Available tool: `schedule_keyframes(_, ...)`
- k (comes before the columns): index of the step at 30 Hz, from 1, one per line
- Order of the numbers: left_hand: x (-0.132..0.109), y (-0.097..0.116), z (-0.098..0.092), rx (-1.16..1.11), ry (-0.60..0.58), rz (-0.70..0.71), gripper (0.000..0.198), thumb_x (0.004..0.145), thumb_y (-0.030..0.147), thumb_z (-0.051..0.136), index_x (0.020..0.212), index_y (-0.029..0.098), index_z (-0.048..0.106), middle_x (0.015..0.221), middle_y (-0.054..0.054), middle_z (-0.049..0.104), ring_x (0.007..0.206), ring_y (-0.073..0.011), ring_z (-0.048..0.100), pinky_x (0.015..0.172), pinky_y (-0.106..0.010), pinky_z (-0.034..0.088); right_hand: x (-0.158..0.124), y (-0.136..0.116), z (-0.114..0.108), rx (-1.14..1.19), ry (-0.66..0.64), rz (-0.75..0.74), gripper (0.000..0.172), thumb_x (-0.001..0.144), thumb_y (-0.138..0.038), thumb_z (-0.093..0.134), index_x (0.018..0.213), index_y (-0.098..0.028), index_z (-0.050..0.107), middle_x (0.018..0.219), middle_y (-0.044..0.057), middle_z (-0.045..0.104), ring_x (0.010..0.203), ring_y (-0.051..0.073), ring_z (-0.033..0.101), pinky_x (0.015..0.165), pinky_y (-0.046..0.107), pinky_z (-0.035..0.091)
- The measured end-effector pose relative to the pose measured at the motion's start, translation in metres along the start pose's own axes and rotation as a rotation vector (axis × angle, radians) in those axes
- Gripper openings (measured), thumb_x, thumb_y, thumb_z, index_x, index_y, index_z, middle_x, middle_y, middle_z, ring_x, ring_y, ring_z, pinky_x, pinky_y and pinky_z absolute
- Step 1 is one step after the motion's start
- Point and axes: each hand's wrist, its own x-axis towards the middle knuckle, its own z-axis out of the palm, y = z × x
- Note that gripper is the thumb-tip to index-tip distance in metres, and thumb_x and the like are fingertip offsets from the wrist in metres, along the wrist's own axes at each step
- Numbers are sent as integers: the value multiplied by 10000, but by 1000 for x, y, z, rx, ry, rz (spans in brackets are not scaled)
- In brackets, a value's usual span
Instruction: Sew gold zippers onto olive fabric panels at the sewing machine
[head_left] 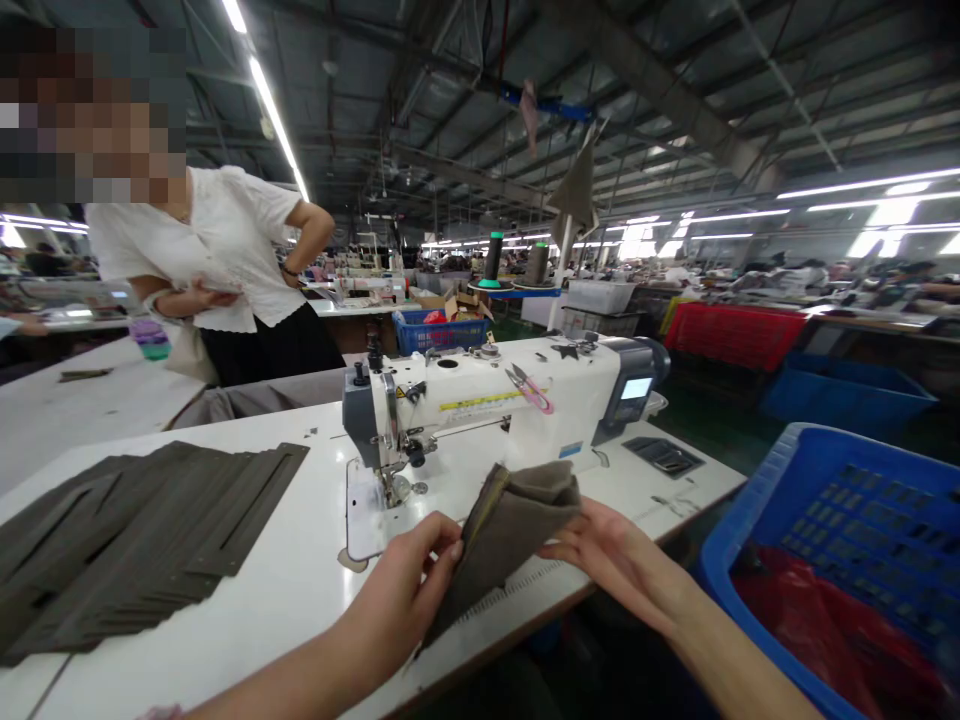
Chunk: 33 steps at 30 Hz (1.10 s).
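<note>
1. We see a long white desk (285,580) running across the lower half of the view, inside a large workshop lit by strip lights.
2. At the right edge stands a blue plastic basket (757,500), just beside the desk, with red material lying in it.
3. On the left part of the desk lies a fanned stack of flat dark grey-brown fabric pieces (135,540), well apart from both hands.
4. A white sewing machine (487,395) sits on the middle of the desk, its needle end to the left and a small lit control panel (636,388) at its right end.
5. Behind the desk, at the upper left, a person in a white top (217,260) stands with one hand on the hip.
6. In front of the machine, a folded fabric piece (510,525) of the same dark grey-brown is held up just above the near edge of the desk, between the two hands.
7. The left hand (409,580) pinches the left edge of this fabric piece between thumb and fingertips.
8. The right hand (607,555) lies spread, palm up and fingers straight, touching the right side of the fabric piece from below.
9. A pair of pink-handled scissors (531,388) rests on top of the machine's arm.
</note>
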Motion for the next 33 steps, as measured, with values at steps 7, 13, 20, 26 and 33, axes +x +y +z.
schedule_keyframes(7, -7, 20, -13, -57, 80, 33, 203, 900, 320, 335, 779, 195, 441, 673, 10, 502, 613, -127, 469, 578, -226, 394, 41, -8, 30, -261, 193, -212, 494, 684, -448, 691, 1086, -224, 511, 822, 31, 562, 786, 188, 552, 740, 343, 455)
schedule_keyframes(13, -15, 20, -29, 183, 134, 113, 166, 914, 284, 297, 823, 215, 418, 692, 9, 523, 599, -134, 493, 547, -228, 385, 48, -22, 41, -899, 305, -625, 209, 718, -361, 688, 855, -229, 598, 928, 53, 553, 902, 213, 540, 812, 350, 435)
schedule_keyframes(20, -11, 28, -35, 243, 273, 258, 104, 910, 242, 324, 874, 223, 420, 691, 9, 528, 585, -134, 518, 499, -223, 367, 28, -61, 60, -1172, 274, -836, 209, 795, -367, 605, 684, -239, 482, 826, 48, 566, 789, 207, 559, 691, 343, 444)
schedule_keyframes(26, -26, 11, 0, -87, 331, -32, 214, 931, 312, 271, 824, 204, 422, 640, 4, 532, 583, -139, 535, 510, -227, 424, 53, -66, 43, -1601, 186, -367, 335, 689, -480, 669, 635, -241, 439, 458, -40, 451, 439, 161, 441, 465, 270, 252)
schedule_keyframes(33, -60, -72, -20, 427, 20, -11, 636, 732, 433, 645, 1271, 203, 397, 1339, -162, 412, 1216, -330, 383, 968, -563, 321, 143, 61, 43, -1450, -343, -23, 234, 615, -335, 754, 680, -207, 569, 651, -29, 600, 621, 145, 539, 525, 213, 295)
